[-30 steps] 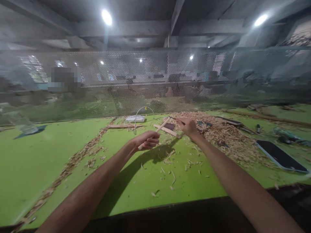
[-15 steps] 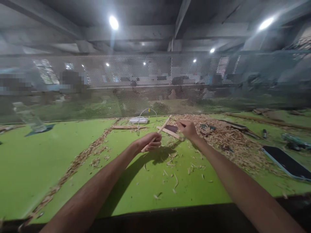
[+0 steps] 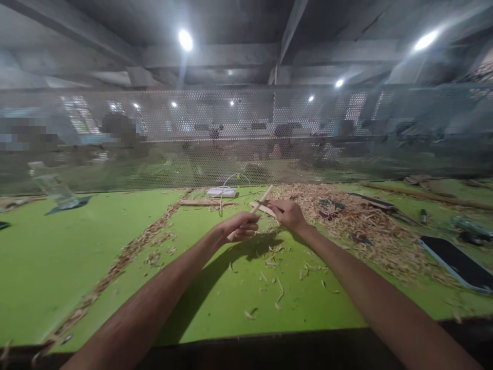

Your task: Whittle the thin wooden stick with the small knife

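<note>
My left hand [image 3: 242, 226] is closed round a pale wooden stick [image 3: 265, 195], which points up and away over the green table [image 3: 239, 298]. My right hand [image 3: 287, 213] is closed just to the right of the stick, and a thin dark blade [image 3: 262, 202] reaches from its fingers to the stick. Most of this tool is hidden in the fingers. Beyond the hands, another pale wooden piece [image 3: 268, 209] lies on the table, partly covered by my right hand.
Wood shavings [image 3: 365, 226] are heaped at the right, near a phone [image 3: 458, 262]. A white power strip [image 3: 222, 192] with a cable lies at the back before a mesh screen [image 3: 231, 164]. A clear bottle [image 3: 57, 190] stands at the left.
My right hand has moved left and slightly down, toward the stick, and the blade now crosses it. The stick's lower end no longer shows below my left hand.
</note>
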{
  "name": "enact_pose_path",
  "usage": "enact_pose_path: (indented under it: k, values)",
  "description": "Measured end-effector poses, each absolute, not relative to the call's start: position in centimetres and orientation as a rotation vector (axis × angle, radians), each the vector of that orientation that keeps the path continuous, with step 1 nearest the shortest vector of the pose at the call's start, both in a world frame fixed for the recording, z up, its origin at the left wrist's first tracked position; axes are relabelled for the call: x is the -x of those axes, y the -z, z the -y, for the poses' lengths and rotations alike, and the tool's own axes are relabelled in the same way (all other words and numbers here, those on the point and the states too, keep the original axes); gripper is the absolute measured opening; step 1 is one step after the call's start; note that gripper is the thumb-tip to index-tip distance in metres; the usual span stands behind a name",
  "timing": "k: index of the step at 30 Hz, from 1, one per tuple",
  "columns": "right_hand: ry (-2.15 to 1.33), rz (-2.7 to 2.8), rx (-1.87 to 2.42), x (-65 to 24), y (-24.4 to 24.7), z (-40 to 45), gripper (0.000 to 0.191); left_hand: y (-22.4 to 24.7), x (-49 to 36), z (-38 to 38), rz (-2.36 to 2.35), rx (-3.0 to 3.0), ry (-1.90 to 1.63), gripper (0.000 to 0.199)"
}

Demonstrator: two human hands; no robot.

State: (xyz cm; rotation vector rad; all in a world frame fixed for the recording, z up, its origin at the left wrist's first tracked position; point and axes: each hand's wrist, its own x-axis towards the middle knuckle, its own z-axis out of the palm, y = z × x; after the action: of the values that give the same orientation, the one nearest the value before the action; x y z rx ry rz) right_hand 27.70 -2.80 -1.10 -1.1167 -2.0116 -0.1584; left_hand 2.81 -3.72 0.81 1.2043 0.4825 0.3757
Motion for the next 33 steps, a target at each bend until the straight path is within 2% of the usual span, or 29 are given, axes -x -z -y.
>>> enact_pose_path:
  k: [7,13,21,24,33]
  values:
    - [0.235,2.021,1.216,-29.5,0.7,2.4,0.032,0.0,-3.0,3.0,-0.441,-1.224,-0.353,0.048]
    - [0.207,1.893,1.304,-31.7,0.6,1.5,0.029,-0.5,-3.1,3.7,-0.467,-1.233,-0.299,0.052]
    - [0.213,1.454,1.611,-36.0,0.1,0.4,0.031,-1.1,-2.8,4.5,-0.411,-1.317,-0.280,0.043]
    - [0.174,1.490,1.474,-35.3,-0.3,0.2,0.035,-0.7,-2.8,4.1,-0.485,-1.323,-0.397,0.038]
    - [-0.026,2.020,1.056,-26.1,0.7,3.5,0.031,-0.2,-3.4,3.6,-0.639,-1.271,-0.637,0.030]
